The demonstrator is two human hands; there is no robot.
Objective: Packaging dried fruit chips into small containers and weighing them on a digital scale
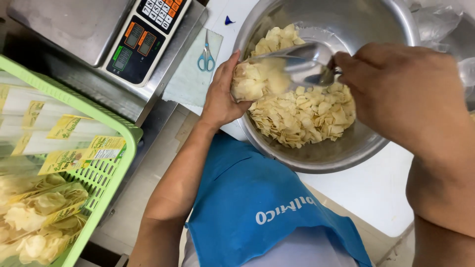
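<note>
Fingers of the left hand [221, 94] curl around the mouth of a clear plastic bag [257, 79], holding it open just above the rim of a large round stainless-steel bowl [341, 153]. Opposite it, the right hand [396, 94] is closed tight on the handle of a shiny metal scoop [302, 62], whose blurred blade points into the bag's opening. Pale yellow, thin, curled chips [302, 116] already fill much of the bag, so this fill looks well underway; a deep pile of chips remains in the bowl. At left, 1 green plastic lattice basket [111, 173] holds several filled, labelled bags of chips [39, 217], apparently finished packs. Behind it sits a steel digital scale [143, 37] with a dark keypad, its platform bare. Small blue-handled scissors [206, 54] lie on a pale cloth on the white table [376, 190]. A blue apron [247, 207] covers the person's lap.
</note>
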